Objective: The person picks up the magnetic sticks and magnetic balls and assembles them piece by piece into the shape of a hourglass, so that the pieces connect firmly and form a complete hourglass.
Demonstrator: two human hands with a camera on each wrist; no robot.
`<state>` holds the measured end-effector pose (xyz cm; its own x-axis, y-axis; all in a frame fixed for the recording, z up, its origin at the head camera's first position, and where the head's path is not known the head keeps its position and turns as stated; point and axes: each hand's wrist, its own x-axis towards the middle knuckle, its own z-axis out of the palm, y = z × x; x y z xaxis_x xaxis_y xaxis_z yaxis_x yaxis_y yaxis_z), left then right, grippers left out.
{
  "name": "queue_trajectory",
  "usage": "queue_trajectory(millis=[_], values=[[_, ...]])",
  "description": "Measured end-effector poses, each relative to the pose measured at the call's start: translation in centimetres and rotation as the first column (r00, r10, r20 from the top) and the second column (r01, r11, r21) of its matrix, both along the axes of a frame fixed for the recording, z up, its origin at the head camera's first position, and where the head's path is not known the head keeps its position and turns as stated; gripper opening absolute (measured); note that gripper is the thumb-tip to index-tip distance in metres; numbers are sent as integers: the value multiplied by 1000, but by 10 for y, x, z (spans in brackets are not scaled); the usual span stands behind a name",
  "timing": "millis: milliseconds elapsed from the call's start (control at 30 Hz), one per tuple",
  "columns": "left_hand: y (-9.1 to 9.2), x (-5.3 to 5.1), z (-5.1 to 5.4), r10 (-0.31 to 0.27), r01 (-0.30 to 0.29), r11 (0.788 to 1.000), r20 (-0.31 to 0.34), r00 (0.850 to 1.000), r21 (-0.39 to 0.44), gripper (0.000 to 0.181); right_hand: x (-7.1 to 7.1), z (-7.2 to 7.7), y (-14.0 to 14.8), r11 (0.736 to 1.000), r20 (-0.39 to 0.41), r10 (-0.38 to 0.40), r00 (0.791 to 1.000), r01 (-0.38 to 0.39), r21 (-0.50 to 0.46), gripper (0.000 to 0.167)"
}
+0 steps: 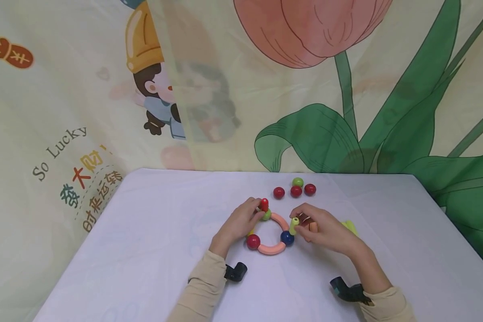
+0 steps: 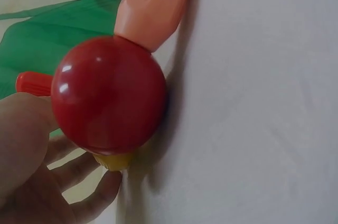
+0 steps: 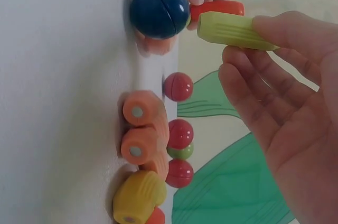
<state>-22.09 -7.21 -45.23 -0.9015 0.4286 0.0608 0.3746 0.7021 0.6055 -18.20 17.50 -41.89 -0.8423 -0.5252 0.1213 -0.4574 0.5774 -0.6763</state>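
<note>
A ring of curved salmon pieces (image 1: 271,249) and balls lies on the white table, with a red ball (image 1: 253,242) at its near left and a blue ball (image 1: 287,238) at its right. My left hand (image 1: 239,223) holds a short red stick (image 1: 264,205) upright over the green ball (image 1: 267,215) at the ring's far side. Between thumb and fingertips, my right hand (image 1: 326,230) pinches a light green stick (image 1: 294,226) just above the blue ball; in the right wrist view the light green stick (image 3: 229,29) appears beside the blue ball (image 3: 159,10).
Behind the ring are several red balls (image 1: 279,192) and a green ball (image 1: 298,182). Salmon pieces (image 3: 140,145) and a yellow piece (image 3: 137,197) lie to the right, partly hidden by my right hand in the head view. A yellow-green piece (image 1: 350,227) shows beyond my right wrist.
</note>
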Motion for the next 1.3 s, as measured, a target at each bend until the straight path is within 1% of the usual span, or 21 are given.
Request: queue_trajectory(millis=[133, 267, 433, 667, 800, 900, 967, 1100, 1200, 1300], values=[[1, 1, 1, 5, -5, 1000, -1, 1000, -11, 24, 1, 0, -3, 1000, -22, 9, 1000, -9, 11, 28], [1, 1, 0, 1, -1, 1000, -8, 1000, -25, 29, 3, -1, -5, 1000, -13, 8, 1000, -7, 30, 28], [2, 1, 2, 8, -8, 999, -6, 1000, -37, 28, 3, -3, -7, 999, -22, 15, 1000, -14, 40, 28], [0, 0, 2, 20, -19, 999, 44, 999, -25, 30, 2, -3, -6, 999, -19, 19, 1000, -18, 50, 29], [-5, -1, 1, 11, -10, 1000, 64, 998, -13, 37, 0, -1, -1, 998, 33, 25, 999, -27, 48, 30], [-9, -1, 0, -6, 8, 1000, 59, 998, -23, 44, -2, -1, 8, 998, 88, -5, 996, 0, 58, 30], [-10, -1, 0, -20, 22, 999, 58, 998, -37, 48, -5, -3, 18, 997, 111, -34, 993, 26, 67, 29], [-11, -1, -1, -37, 42, 997, 66, 997, -68, 42, -11, -7, 39, 992, 113, -90, 989, 79, 99, 25], [-12, -1, 0, -21, 27, 997, 76, 997, -76, 32, -14, -7, 54, 985, 95, -136, 986, 124, 119, 25], [-12, -1, 2, 16, -11, 998, 86, 996, -68, 30, -14, -6, 66, 978, 98, -176, 980, 162, 132, 26]])
